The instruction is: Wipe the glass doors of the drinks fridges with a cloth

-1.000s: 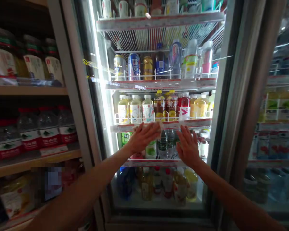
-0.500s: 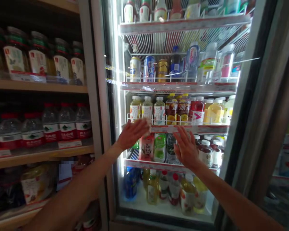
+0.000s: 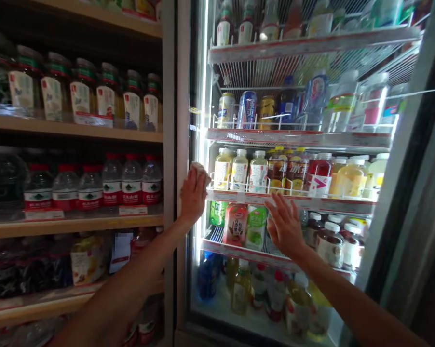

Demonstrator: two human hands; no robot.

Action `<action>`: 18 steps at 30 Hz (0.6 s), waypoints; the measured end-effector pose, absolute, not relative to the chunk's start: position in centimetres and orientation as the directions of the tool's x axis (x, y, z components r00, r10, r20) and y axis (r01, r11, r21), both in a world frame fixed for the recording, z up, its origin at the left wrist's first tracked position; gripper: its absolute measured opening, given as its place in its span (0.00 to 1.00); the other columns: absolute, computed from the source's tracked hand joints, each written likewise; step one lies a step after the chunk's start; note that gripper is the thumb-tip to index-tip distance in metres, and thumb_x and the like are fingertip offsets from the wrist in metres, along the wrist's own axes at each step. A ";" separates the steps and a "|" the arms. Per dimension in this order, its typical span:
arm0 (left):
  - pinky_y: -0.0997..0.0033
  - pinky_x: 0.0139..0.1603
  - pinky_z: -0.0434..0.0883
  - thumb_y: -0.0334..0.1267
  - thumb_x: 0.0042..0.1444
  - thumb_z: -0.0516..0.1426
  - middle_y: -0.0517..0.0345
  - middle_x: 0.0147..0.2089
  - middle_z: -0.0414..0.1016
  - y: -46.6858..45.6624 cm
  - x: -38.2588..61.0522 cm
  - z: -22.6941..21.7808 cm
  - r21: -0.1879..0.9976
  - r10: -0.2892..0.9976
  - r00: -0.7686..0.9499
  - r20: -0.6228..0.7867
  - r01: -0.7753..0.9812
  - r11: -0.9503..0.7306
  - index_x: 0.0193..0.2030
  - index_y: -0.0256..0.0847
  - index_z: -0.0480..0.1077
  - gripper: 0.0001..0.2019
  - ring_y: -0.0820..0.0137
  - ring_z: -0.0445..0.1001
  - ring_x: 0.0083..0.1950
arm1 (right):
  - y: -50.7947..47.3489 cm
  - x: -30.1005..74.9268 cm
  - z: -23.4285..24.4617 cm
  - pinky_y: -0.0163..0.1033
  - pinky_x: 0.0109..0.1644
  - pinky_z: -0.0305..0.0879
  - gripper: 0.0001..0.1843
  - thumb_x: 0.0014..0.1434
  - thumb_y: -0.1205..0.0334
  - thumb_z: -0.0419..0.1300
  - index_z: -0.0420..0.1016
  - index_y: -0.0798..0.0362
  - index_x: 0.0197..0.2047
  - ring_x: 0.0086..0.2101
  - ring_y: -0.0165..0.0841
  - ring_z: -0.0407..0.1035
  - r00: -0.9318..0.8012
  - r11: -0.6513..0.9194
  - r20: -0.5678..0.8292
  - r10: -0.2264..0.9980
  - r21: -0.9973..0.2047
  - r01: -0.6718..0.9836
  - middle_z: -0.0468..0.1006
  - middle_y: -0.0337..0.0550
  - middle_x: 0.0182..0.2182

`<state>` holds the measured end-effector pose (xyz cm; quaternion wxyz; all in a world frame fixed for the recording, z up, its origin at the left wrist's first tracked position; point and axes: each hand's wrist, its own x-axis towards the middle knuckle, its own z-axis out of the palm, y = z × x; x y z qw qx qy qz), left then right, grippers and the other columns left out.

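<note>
My left hand [image 3: 193, 195] is closed over a pale, crumpled cloth [image 3: 202, 173], at the left edge of the fridge's glass door. Part of the cloth is hidden behind the fingers. Further right, my right hand [image 3: 284, 226] is open, fingers spread, at the glass in front of the lower shelves; I cannot tell whether the whole palm touches it. Behind the glass stand a pink-red bottle [image 3: 235, 225] and a green bottle [image 3: 256, 227], between the two hands. The lit door frame strip [image 3: 204, 120] runs upright beside my left hand.
Left of the fridge is an open wooden shelf [image 3: 76, 222] with red-capped water bottles [image 3: 111, 180] and jars of drink [image 3: 80, 91]. A dark metal door frame [image 3: 394, 193] borders the fridge on the right. Several drink rows fill the wire shelves inside.
My left hand, with the cloth, has moved left from the middle of the glass to its left edge. My right hand stays at the glass. The view has turned left.
</note>
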<state>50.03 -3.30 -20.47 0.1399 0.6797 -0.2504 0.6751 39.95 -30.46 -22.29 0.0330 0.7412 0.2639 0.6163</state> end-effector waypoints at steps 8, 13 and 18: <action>0.48 0.65 0.52 0.46 0.62 0.45 0.37 0.69 0.44 -9.1 47.8 -21.6 0.016 -0.031 0.061 0.998 -0.659 -0.752 0.68 0.38 0.35 0.32 0.59 0.41 0.71 | -21.6 43.6 -19.8 0.50 0.66 0.44 0.26 0.62 0.66 0.46 0.55 0.50 0.64 0.63 0.34 0.47 0.107 -0.808 0.868 0.485 0.399 0.434 0.61 0.45 0.61; 0.45 0.64 0.51 0.52 0.58 0.51 0.36 0.68 0.49 -4.3 48.6 -23.4 -0.001 -0.123 0.176 0.977 -0.570 -0.821 0.68 0.38 0.37 0.38 0.55 0.44 0.70 | -16.9 45.7 -18.1 0.58 0.66 0.35 0.19 0.62 0.58 0.49 0.64 0.48 0.56 0.63 0.39 0.46 0.189 -0.866 0.875 0.445 0.367 0.340 0.58 0.44 0.62; 0.48 0.64 0.55 0.52 0.58 0.51 0.39 0.68 0.48 -2.5 48.6 -23.6 -0.080 -0.214 0.204 0.955 -0.518 -0.852 0.68 0.40 0.37 0.39 0.57 0.46 0.69 | -22.3 44.4 -17.5 0.58 0.65 0.39 0.11 0.62 0.60 0.49 0.70 0.47 0.44 0.62 0.37 0.51 0.076 -0.859 0.874 0.480 0.450 0.246 0.62 0.39 0.60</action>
